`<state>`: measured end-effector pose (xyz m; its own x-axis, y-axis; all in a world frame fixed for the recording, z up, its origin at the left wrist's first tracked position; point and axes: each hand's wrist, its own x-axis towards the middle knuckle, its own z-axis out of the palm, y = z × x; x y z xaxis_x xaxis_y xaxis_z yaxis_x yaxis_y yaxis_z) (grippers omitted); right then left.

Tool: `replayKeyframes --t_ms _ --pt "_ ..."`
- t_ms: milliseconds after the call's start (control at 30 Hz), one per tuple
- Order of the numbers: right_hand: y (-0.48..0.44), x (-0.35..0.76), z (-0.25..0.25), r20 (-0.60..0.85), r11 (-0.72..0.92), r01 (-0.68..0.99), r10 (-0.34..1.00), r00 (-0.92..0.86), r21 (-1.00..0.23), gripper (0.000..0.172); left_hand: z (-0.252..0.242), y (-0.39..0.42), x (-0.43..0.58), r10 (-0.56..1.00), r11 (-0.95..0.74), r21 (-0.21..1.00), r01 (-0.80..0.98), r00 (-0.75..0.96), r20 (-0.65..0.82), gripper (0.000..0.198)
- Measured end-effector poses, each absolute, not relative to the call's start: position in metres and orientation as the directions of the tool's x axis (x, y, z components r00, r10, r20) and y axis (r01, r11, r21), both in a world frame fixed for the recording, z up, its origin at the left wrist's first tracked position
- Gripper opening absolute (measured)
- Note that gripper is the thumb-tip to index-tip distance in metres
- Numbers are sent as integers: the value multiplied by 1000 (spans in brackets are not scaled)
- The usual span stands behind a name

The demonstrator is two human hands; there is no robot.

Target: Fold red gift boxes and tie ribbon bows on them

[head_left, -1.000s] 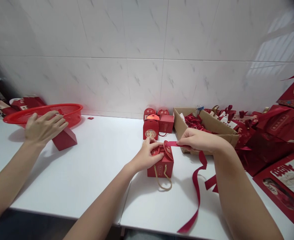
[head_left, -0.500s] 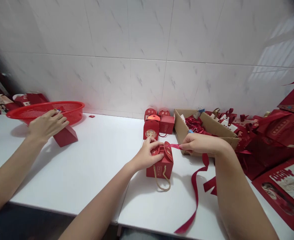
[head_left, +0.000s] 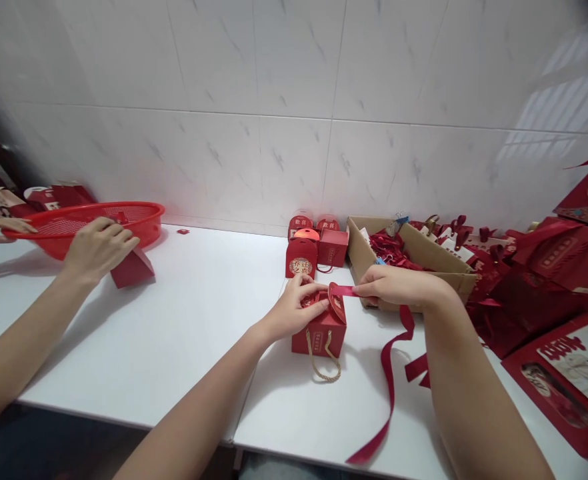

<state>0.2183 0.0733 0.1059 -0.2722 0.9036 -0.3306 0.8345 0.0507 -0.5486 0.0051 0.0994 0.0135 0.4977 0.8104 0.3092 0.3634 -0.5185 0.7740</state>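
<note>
A small red gift box with a rope handle stands on the white table. My left hand is closed over its top, thumb and fingers gripping the rounded flaps. Pinched in my right hand is a dark red ribbon, just right of the box. The ribbon's short stretch runs level from the upright flap to my fingers, and its long end trails down over the table towards the front edge. Where the ribbon passes at the flap is partly covered.
Several small red boxes stand behind. Beside them is a cardboard box of ribbons; red gift boxes crowd the right. At left, a co-worker's hand holds a red box by a red basket; another hand grips its rim.
My right hand has shifted slightly left with the ribbon; my left hand stays on the box. At far left, another hand has come onto the basket's rim.
</note>
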Motion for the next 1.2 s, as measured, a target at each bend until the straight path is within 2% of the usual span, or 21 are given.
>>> replayKeyframes --t_ms 167,367,433,500,567,667,733,900,1100,1200 --pt "79 209 100 -360 123 849 868 -343 -513 44 16 97 8 844 -437 841 319 469 260 35" --pt "85 205 92 -288 239 850 868 -403 -470 41 20 95 12 871 -346 910 230 439 220 23" --pt "85 203 93 -122 276 834 919 -374 -479 39 22 95 11 878 -323 929 181 424 223 22" --pt "83 201 95 116 333 784 940 -322 -525 38 25 96 8 880 -303 948 92 410 241 20" --pt "81 196 98 242 400 688 916 -320 -605 38 27 97 6 876 -266 962 -62 402 268 19" --pt "82 189 97 195 433 505 868 -456 -746 36 28 98 5 871 -190 929 -317 381 309 17" --pt "84 185 92 182 401 401 856 -483 -824 36 28 98 5 882 -197 900 -388 330 336 15" --pt "93 181 82 164 287 271 902 -399 -919 47 33 94 5 878 -217 885 -413 313 361 14" --pt "94 176 84 159 252 89 809 -566 -964 33 32 97 1 870 -164 847 -506 331 366 10" --pt "92 179 89 271 308 2 841 -468 -951 32 31 99 0 874 -238 885 -399 309 375 13"
